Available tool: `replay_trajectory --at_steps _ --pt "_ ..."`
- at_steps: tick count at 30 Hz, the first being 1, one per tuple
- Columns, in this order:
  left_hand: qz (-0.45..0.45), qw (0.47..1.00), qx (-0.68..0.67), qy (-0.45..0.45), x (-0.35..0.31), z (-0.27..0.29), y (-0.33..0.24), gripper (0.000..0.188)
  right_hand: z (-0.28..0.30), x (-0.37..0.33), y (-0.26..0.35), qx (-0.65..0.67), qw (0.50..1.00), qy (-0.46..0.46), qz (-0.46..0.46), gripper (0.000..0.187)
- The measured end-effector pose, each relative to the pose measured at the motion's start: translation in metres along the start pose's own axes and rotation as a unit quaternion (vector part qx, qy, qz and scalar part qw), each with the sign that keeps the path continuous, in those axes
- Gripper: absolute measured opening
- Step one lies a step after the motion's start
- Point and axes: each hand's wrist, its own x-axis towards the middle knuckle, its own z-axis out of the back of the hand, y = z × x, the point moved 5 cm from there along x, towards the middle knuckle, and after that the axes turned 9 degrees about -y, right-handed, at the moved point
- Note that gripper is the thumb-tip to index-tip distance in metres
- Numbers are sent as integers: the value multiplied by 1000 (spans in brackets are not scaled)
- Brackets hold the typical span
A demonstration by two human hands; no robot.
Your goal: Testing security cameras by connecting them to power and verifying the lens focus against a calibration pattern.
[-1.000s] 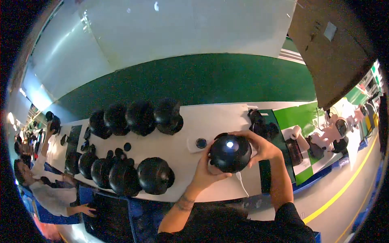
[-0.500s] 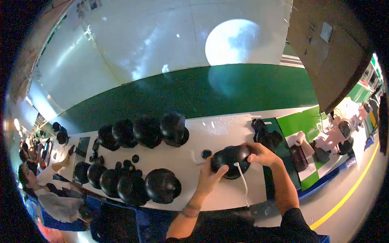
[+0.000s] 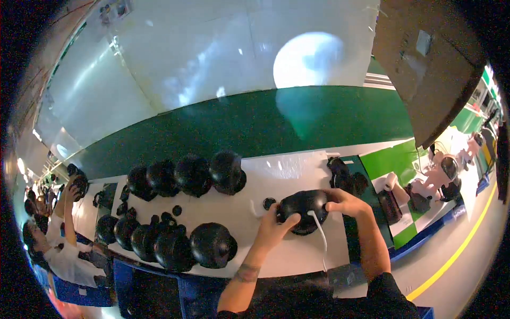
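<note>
Between my two hands is a black, rounded star projector with a white cable hanging from its near side. My left hand grips its left side, thumb on the near face. My right hand closes round the right side, fingers partly hidden behind it. A small black disc lies just left of the projector on the white table. On the upright white surface beyond glow a bright round disc and bluish cloudy light.
Two rows of black round projectors occupy the table's left part, small black pieces between them. Black parts sit at right, near a green mat. A brown cardboard sheet hangs upper right. Another person works at far left.
The bright disc has shifted slightly down and right, and greenish light shows below it. My hands keep their hold. The person at left has raised both arms to a black round object.
</note>
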Motion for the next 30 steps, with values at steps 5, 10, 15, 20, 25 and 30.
replay_trajectory --at_steps 5,10,15,20,25,30 --pt "-102 985 -107 94 -13 -1 14 87 -3 -3 11 -94 991 65 77 98" --pt "-95 978 -127 136 -15 -1 21 101 -2 -5 21 -98 988 43 110 91" --pt "-152 978 -69 127 -21 -1 12 110 -9 -11 37 -125 978 63 156 102" --pt "-161 979 -41 119 -25 1 15 117 -8 -15 43 -162 968 42 188 97" --pt "-159 979 -33 127 -16 2 17 116 -6 -13 35 -203 964 51 165 98" --pt "-2 982 -158 107 -14 -1 25 117 -9 -9 23 -158 980 41 117 92"
